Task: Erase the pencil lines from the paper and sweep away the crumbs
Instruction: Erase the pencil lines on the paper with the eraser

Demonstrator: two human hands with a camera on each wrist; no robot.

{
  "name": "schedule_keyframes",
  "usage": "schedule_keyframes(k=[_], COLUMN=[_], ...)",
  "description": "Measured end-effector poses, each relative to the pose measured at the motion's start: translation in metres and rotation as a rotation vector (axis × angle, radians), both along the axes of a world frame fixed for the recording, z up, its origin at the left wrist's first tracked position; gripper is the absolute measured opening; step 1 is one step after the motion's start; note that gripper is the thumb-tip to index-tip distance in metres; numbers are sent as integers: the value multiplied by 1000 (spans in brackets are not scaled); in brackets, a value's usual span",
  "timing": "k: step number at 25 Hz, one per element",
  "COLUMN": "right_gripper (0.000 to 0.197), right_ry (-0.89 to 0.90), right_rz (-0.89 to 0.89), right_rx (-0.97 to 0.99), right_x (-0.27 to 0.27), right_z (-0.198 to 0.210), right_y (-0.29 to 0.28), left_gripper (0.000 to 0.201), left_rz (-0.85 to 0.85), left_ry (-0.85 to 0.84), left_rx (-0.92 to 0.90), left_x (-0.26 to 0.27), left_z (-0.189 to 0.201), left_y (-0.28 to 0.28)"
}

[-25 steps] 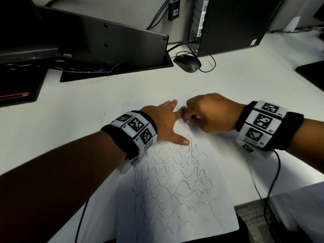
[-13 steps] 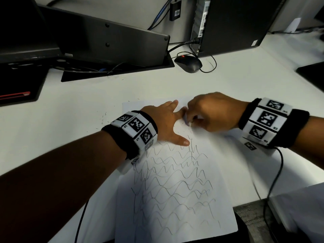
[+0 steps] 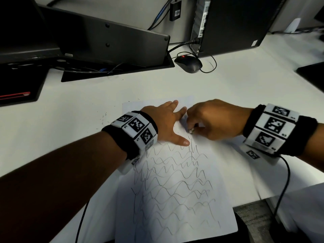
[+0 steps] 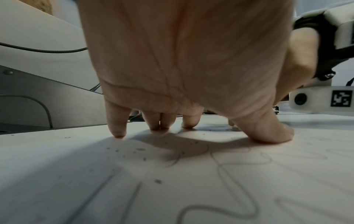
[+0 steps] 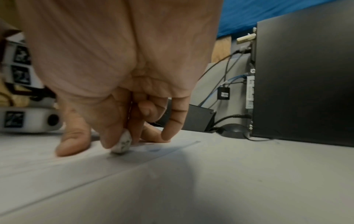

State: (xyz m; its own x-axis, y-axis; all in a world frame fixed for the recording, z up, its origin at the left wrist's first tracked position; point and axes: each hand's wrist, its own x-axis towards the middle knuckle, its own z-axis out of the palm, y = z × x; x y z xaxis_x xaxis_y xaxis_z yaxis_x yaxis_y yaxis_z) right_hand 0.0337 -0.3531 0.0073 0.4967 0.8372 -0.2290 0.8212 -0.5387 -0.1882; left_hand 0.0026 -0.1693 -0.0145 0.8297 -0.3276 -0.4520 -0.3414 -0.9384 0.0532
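- Two hands on one sheet of paper (image 3: 184,199), lying on white desk (image 3: 70,111), near edge of sheet at desk's near edge.
- Left hand (image 3: 163,120) flat on far-left part of sheet, fingers straight and spread, thumb out toward near side; left wrist view shows fingertips (image 4: 117,130) and thumb pressing the paper down. Holds nothing.
- Right hand (image 3: 215,118) just right of left hand, fingers curled, pinching small white eraser (image 3: 191,131); smudged grey tip touches paper in right wrist view (image 5: 122,143).
- Eraser sits at far end of pencil lines (image 3: 171,186), between left thumb and index finger.
- Wavy pencil lines cover middle and near part of sheet; far strip beyond the hands looks blank.
- Dark crumbs (image 4: 138,151) scattered on paper under left palm; more specks (image 3: 102,120) on desk left of sheet.
- Black mouse (image 3: 189,64) far on desk, well apart from paper, beside black computer tower (image 3: 236,23).
- Dark monitor base (image 3: 105,41) far left.
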Motion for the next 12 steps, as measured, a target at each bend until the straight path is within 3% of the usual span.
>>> schedule_keyframes(k=[3,8,12], right_gripper=[19,17,17], right_ry=[-117,-19,-121], right_rz=[-134,-18,-47], right_rx=[44,51,60], right_x=[13,1,10], right_z=[1,-9,-7], right_y=[2,13,16], left_gripper=[106,90,95], left_rz=[-2,2,-2], left_ry=[5,22,15], left_rx=[16,-7,3], left_x=[0,0,0], left_z=[-1,1,0], left_y=[-2,0,1])
